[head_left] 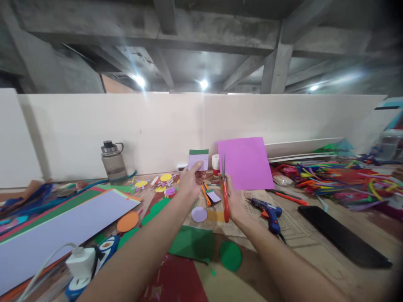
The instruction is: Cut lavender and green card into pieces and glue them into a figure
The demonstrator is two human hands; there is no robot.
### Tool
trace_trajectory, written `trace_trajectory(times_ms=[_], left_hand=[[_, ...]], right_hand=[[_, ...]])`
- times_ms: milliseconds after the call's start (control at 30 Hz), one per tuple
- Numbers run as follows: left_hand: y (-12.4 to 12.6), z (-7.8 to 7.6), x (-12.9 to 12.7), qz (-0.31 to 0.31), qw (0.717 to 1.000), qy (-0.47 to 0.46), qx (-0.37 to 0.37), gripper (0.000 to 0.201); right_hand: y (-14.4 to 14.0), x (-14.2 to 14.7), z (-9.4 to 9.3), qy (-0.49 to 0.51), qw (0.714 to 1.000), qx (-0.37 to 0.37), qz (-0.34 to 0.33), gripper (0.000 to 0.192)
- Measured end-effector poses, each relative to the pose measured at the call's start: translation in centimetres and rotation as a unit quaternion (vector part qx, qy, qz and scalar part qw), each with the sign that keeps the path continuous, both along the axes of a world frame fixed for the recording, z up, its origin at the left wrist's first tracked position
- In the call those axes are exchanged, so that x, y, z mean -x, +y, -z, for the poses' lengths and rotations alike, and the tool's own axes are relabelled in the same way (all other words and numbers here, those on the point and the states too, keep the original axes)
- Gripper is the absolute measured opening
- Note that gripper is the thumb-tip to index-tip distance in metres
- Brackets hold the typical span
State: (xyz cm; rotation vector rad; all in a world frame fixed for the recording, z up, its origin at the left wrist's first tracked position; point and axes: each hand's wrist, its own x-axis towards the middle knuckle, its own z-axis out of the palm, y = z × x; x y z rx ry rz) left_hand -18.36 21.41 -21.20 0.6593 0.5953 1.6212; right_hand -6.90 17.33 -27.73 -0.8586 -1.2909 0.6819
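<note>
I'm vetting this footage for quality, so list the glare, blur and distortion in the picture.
Head view: the ceiling lights flare into streaks; head view: the blades of the scissors in the right hand look smeared, possibly by motion; head view: the forearms look stretched toward the bottom edge; head view: the far right edge softens and darkens.

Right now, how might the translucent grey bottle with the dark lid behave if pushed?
The translucent grey bottle would probably slosh, as liquid seems to fill its lower part. Being taller than wide, it might tip if pushed near its dark lid.
</note>
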Motion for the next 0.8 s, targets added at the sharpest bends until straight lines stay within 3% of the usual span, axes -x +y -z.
trace_trajectory(times_ms=[100,233,467,800], left_hand=[[-0.3,-0.5,-1.3,0.019,0.999,-0.005,-0.031,0.031],[-0.9,0.0,-2.1,0.03,0.998,-0.006,-0.062,0.037],[-1.1,0.7,-1.6,0.027,0.997,-0.009,-0.076,0.044],[-0.7,1.8,-1.9,0.024,0.996,0.009,-0.082,0.04]], right_hand=[[-0.6,0.0,-0.4,-0.021,0.999,0.012,-0.035,0.034],[-1.4,-0.1,-1.4,-0.051,0.998,-0.004,-0.041,0.027],[-2.0,0.0,-1.8,-0.043,0.995,0.046,-0.074,0.037],[-2.2,0.0,-2.1,-0.056,0.995,0.066,-0.056,0.044]])
